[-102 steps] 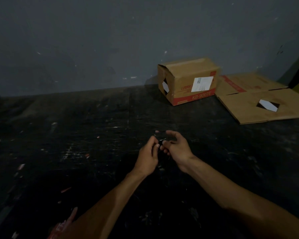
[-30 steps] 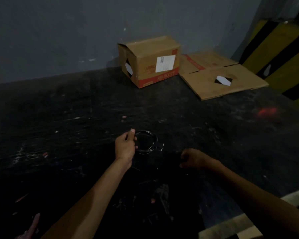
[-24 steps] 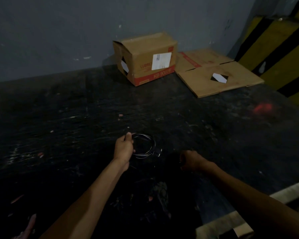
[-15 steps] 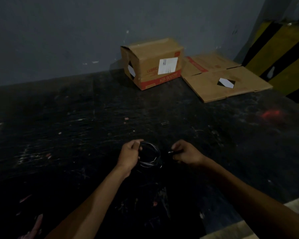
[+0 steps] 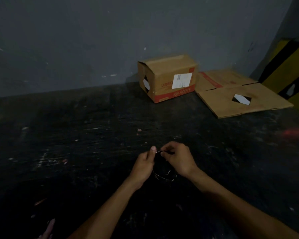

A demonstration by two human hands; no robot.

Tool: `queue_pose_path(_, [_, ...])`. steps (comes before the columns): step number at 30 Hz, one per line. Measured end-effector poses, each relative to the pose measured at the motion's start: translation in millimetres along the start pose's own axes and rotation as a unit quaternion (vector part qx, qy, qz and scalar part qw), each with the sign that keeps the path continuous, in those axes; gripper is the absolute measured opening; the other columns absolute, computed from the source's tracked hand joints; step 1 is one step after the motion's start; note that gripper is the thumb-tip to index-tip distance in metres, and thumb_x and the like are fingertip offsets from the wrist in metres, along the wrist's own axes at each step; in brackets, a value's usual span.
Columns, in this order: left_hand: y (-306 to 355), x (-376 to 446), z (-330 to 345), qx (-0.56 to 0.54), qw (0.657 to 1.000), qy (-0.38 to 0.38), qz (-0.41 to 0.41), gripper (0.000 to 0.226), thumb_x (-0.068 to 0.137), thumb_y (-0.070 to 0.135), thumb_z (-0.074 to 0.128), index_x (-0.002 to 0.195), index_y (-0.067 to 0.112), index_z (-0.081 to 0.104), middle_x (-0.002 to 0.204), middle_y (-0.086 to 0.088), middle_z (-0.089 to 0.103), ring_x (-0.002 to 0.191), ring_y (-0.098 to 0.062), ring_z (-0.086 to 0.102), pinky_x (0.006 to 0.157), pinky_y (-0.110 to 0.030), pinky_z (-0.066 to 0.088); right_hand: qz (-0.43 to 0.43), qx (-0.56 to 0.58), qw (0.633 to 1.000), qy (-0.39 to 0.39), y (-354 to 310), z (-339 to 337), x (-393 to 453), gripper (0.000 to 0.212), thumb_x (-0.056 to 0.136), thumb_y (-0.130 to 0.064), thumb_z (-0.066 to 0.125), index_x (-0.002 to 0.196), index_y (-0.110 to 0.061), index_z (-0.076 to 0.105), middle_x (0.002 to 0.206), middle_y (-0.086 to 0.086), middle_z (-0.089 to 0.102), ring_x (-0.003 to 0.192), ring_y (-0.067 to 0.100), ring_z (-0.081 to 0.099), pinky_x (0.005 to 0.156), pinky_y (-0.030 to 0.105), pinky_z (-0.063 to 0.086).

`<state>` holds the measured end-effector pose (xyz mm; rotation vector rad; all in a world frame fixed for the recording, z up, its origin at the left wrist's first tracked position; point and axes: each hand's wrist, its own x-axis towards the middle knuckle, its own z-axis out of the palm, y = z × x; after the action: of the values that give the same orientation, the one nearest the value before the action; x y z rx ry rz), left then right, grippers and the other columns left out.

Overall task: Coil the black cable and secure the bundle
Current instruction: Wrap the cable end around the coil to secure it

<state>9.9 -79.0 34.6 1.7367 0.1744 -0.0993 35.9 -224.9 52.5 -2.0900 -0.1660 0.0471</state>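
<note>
1. nearest us, our two bare forearms reach forward and meet over a dark, scuffed floor [image 5: 97, 135]. the light is dim.
2. our left hand [image 5: 142, 165] is closed around the near side of the cable [image 5: 162, 176], thumb up. the coil hangs below and between the hands, only a few glints of its loops showing.
3. our right hand [image 5: 179, 159] pinches a thin pale end or tie [image 5: 158, 152] between fingertips, just beside the left thumb. we cannot tell whether it is the cable's tip or a separate tie.
4. a second ago the right hand lay apart on the floor as a loose fist while the left held the round coil alone. half a second ago it came in with something small in its fingers. now the two hands touch at the top of the coil.
5. we judge from this that the coiling is done and the securing step is starting: wrapping or threading that end round the loops.
6. further off, a box [image 5: 169, 78] stands against the grey wall [image 5: 76, 40], with flat cardboard [image 5: 238, 99] lying to its right.
7. at the far right edge stands a yellow and black striped post [image 5: 288, 69].
</note>
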Motion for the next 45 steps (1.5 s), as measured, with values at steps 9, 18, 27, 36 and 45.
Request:
queue_pose_path(9, [0.2,7.8,-0.4,0.025,0.998,0.062,-0.014,0.032,0.100,0.021,0.044,0.088,0.019,0.074,0.088,-0.012,0.075,0.076,-0.019,0.067,0.066,-0.030,0.050,-0.077,-0.045,0.996,0.007,-8.0,7.6,-4.1,0.021,0.086,-0.009,0.064,0.077,-0.028,0.059,0.085,-0.007,0.063,0.081,0.001,0.060,0.070,0.012,0.046])
queue_pose_path(18, [2.3,24.3,-19.8,-0.010,0.991,0.134,-0.020,0.027,0.100,0.020,0.045,0.097,0.027,0.071,0.089,0.001,0.073,0.080,-0.014,0.067,0.071,-0.030,0.055,-0.133,0.071,0.985,-0.086,-9.3,12.0,-12.3,0.021,0.093,-0.012,0.052,0.088,-0.032,0.053,0.097,-0.005,0.064,0.089,0.012,0.061,0.074,0.027,0.052])
queue_pose_path(27, [7.4,18.1,-26.7,0.053,0.992,0.080,0.079,0.028,0.101,0.025,0.043,0.116,0.026,0.066,0.107,0.013,0.068,0.098,0.002,0.062,0.077,-0.008,0.045,0.286,0.416,0.860,-0.074,-30.8,20.9,-11.2,0.020,0.086,-0.029,0.068,0.089,-0.009,0.064,0.068,0.007,0.064,0.060,0.018,0.060,0.050,0.026,0.051])
queue_pose_path(36, [5.7,20.2,-29.3,0.077,0.995,0.007,0.070,0.037,0.098,0.025,0.049,0.135,0.020,0.054,0.133,0.004,0.059,0.119,-0.006,0.054,0.103,-0.025,0.043,0.324,0.409,0.850,-0.066,-24.9,21.1,-10.2,0.003,0.088,-0.012,0.064,0.086,-0.012,0.067,0.064,0.005,0.059,0.051,0.012,0.050,0.043,0.020,0.040])
queue_pose_path(45, [6.3,10.5,-29.5,0.153,0.982,-0.012,0.108,0.044,0.099,0.012,0.047,0.142,0.017,0.044,0.131,-0.001,0.051,0.122,-0.017,0.052,0.109,-0.023,0.035,0.396,0.318,0.858,-0.079,-6.1,30.5,-12.0,0.005,0.080,-0.015,0.071,0.079,-0.011,0.070,0.051,0.001,0.062,0.042,0.011,0.053,0.042,0.020,0.037])
